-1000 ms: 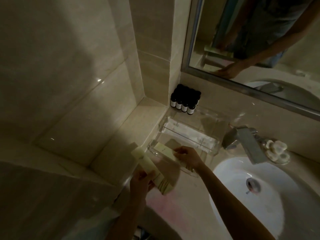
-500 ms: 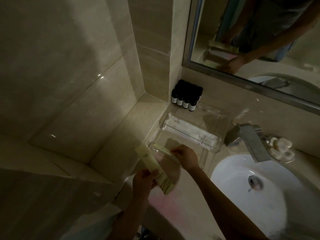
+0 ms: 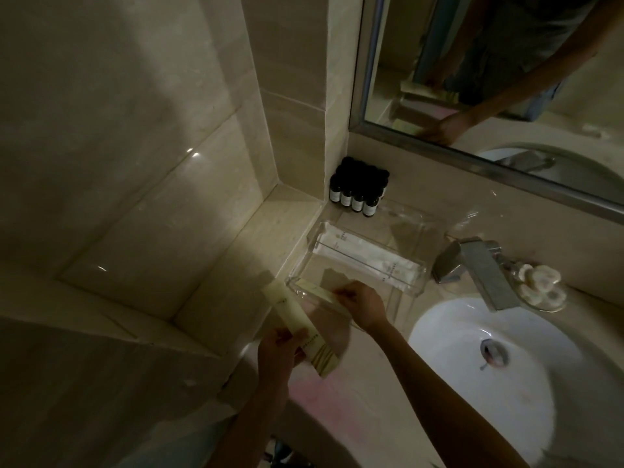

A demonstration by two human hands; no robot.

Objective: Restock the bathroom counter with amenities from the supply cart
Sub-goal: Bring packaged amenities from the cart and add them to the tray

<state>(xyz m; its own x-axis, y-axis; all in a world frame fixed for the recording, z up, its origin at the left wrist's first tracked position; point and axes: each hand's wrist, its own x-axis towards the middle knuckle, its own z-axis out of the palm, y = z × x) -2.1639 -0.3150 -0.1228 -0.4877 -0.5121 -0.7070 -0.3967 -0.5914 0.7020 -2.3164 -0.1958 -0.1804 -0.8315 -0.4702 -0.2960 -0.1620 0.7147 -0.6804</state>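
Bathroom desk (image 3: 354,410), seen from the head camera in dim light: a person restocks a clear acrylic tray (image 3: 420,276) that stands on the desk against the left ledge.

The right hand (image 3: 363,307) reaches in from the lower right and pinches 1 pale yellow packet (image 3: 315,289) between thumb and fingertips. The packet lies along the tray's near edge. Whether it sits inside the front compartment or rests on the rim cannot be told.

The left hand (image 3: 277,352) has its fingers curled round a stack (image 3: 300,329) of matching yellow packets. The stack is held above the desk, just beside the tray's near-left corner, and slants from upper left to lower right. Its near end is fanned out.

White packets (image 3: 368,255) lie flat and lengthwise in the tray's rear compartment, behind a clear divider.

Small dark bottles (image 3: 358,190) stand clustered in the corner behind the tray, with 4 pale-labelled ones in the front row.

To the tray's right, a metal faucet (image 3: 486,270) juts over a white sink basin (image 3: 526,417). A small dish (image 3: 540,285) of round pale items sits just beside the faucet.

Above, a framed mirror (image 3: 506,170) reflects the person's arm and the yellow packets.
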